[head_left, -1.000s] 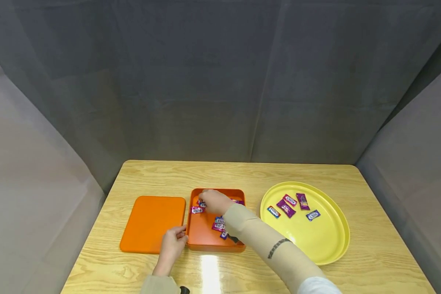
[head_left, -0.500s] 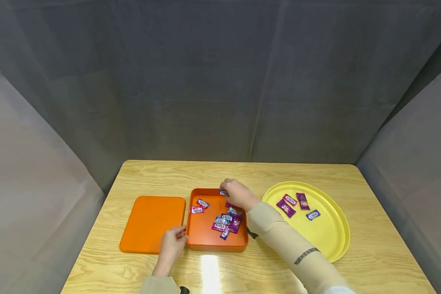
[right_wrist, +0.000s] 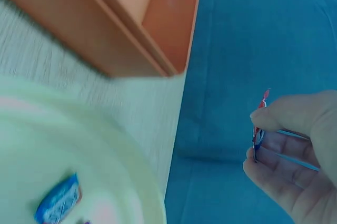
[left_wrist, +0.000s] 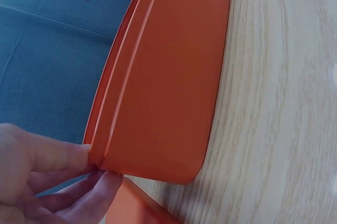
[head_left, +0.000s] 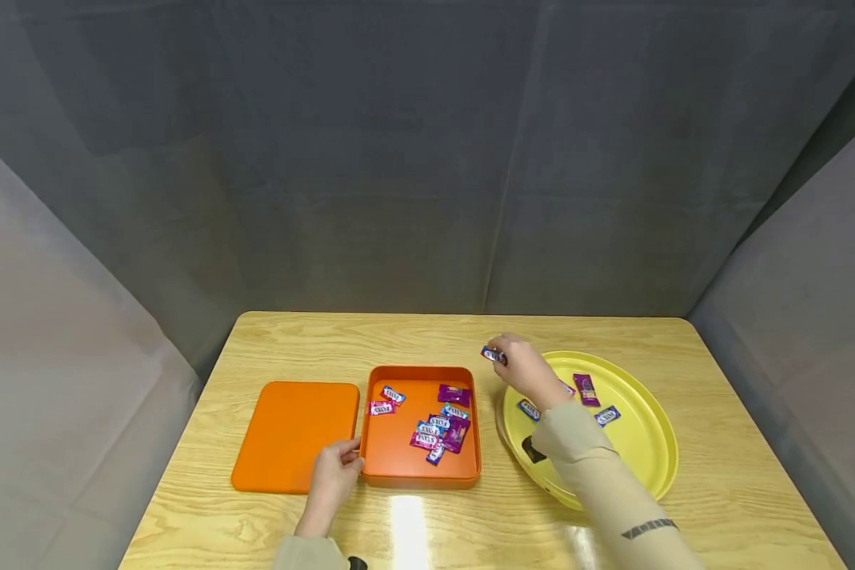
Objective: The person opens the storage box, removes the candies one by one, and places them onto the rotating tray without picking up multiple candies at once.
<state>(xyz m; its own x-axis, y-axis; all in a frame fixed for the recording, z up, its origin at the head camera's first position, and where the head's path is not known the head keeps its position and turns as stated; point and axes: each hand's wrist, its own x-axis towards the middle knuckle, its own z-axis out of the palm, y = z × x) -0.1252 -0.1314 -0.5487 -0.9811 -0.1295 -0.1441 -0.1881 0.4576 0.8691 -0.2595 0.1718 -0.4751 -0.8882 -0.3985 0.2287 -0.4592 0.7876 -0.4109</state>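
My right hand pinches a small blue wrapped candy in the air, between the orange box and the yellow plate; in the right wrist view the candy shows edge-on between thumb and fingers. The open box holds several purple, blue and pink candies. A few more candies lie on the plate. My left hand grips the box's near left corner, thumb above and fingers below.
The flat orange lid lies on the wooden table just left of the box. Grey cloth walls close in the back and both sides. The plate sits near the table's right edge.
My right hand picked a candy out of the box, lifted it and carried it right, from over the box's left part to the plate's left rim. The left hand stayed put.
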